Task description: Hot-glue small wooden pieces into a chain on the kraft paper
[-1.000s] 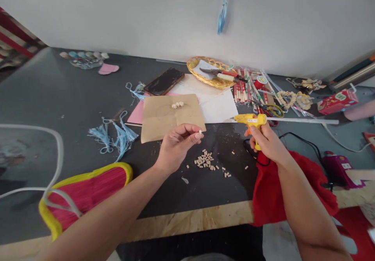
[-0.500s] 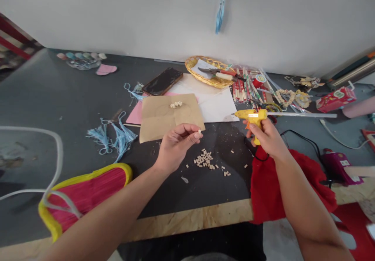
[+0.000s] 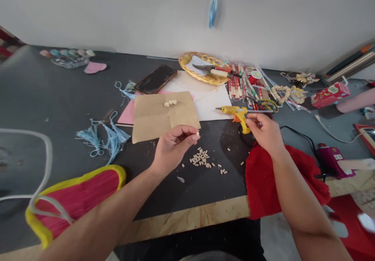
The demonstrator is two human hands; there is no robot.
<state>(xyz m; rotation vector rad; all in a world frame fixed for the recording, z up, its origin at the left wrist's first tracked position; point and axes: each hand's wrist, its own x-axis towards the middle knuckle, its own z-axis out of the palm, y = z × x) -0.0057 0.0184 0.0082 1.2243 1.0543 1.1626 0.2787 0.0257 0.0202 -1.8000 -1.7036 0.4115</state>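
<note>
Between thumb and forefinger, my left hand pinches a small pale bead piece, near the lower edge of a brown paper sheet. A short row of cream beads lies on that sheet, by a faint drawn line. The yellow glue gun rests on its side, its nozzle over the white paper. My right hand is just right of its handle, fingers apart and holding nothing. Small wooden pieces lie in a loose pile between my hands.
Blue tassels lie at the left, behind a pink and yellow item. Farther back are a phone and a wicker basket. A red cloth covers the front edge beside my right forearm.
The glue gun has gone from my right hand onto the table, and that hand has let go. My left hand still pinches the small piece. The view has shifted slightly.
</note>
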